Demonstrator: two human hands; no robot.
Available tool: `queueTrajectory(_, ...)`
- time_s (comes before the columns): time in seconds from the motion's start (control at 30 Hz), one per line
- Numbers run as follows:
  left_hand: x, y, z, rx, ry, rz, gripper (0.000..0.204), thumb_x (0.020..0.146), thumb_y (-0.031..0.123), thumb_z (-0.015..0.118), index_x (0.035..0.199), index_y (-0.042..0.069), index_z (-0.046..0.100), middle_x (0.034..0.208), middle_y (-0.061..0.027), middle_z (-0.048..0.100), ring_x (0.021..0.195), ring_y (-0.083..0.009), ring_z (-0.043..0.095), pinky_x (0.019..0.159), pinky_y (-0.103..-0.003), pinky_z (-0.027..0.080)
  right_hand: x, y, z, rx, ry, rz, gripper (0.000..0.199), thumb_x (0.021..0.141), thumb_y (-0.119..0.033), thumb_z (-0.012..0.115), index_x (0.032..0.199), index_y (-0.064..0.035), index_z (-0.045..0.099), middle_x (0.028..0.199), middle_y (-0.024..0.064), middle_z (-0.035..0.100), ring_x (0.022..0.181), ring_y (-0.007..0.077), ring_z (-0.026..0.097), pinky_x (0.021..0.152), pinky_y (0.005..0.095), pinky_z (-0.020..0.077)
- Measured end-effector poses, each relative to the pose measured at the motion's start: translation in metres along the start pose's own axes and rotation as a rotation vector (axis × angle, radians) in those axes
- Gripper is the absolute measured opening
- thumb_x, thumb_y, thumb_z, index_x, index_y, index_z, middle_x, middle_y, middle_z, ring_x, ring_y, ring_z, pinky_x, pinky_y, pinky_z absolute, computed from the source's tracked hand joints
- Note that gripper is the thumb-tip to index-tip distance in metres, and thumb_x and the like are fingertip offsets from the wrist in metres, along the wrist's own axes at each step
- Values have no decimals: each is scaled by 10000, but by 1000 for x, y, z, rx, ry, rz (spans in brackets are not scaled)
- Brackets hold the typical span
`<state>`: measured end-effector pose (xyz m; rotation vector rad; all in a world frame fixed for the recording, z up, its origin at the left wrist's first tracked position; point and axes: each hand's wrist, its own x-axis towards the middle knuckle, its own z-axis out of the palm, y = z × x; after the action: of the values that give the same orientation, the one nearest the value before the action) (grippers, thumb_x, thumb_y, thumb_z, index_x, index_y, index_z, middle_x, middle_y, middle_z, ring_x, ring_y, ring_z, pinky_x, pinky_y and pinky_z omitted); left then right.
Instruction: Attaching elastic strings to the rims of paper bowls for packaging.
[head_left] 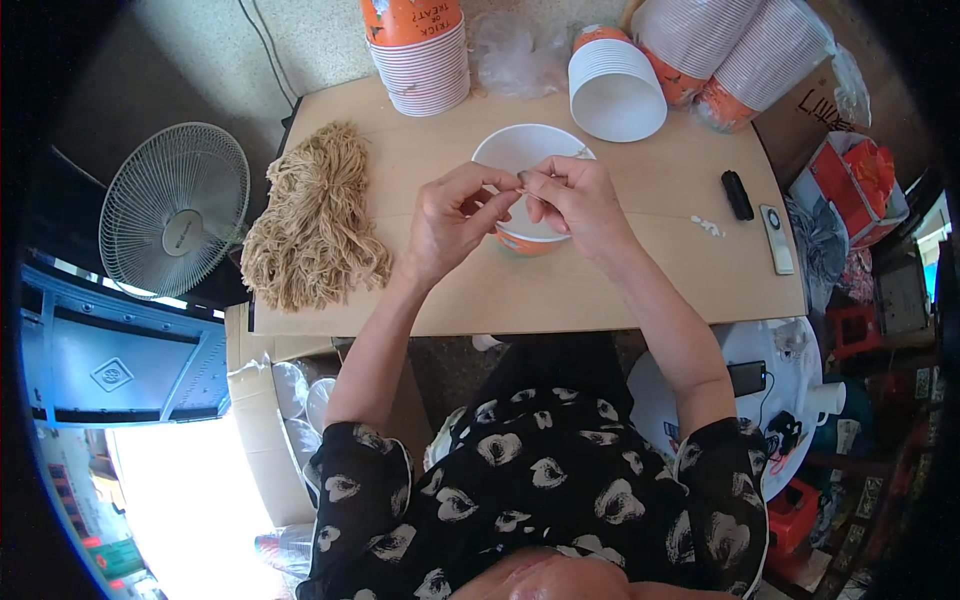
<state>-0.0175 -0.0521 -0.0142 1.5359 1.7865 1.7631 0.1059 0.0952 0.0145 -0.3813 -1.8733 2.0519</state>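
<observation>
My left hand (447, 218) and my right hand (578, 200) meet fingertip to fingertip above a paper bucket. Both are closed in a pinch on something tiny between them, too small to make out. The bucket (505, 148) is white inside with orange on its outside, and its mouth faces up beneath my fingers. A small pale strand shows at its far right rim. Left of my left hand lies a thick bundle of beige twine (315, 225), with loose looped ends toward the near side.
At the back stand nested buckets (420, 75), with another stack lying sideways (618, 95) and plastic-wrapped stacks (705, 60). White scraps (708, 226), a black object (737, 195) and a white remote-like device (775, 240) lie on the table's right. A fan (180, 215) stands left.
</observation>
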Motion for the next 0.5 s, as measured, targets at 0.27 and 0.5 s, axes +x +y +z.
queueTrajectory(0.27, 3, 10, -11, -78, -83, -264, 117, 962, 117, 668, 1026, 19, 670, 913, -32, 697, 764, -85, 668, 635, -219, 534, 3, -4, -8, 38, 67, -76, 171, 942, -139, 662, 1008, 18, 677, 758, 26, 632, 516, 36, 445, 460, 196, 319)
queueTrajectory(0.5, 8, 8, -23, -472, -83, -579, 164, 933, 125, 705, 1036, 0, 680, 926, -55, 712, 820, -113, 690, 724, -220, 563, -13, 8, -3, -586, 300, -514, 156, 869, -92, 728, 1003, -30, 678, 880, 16, 669, 708, 106, 581, 627, 268, 495)
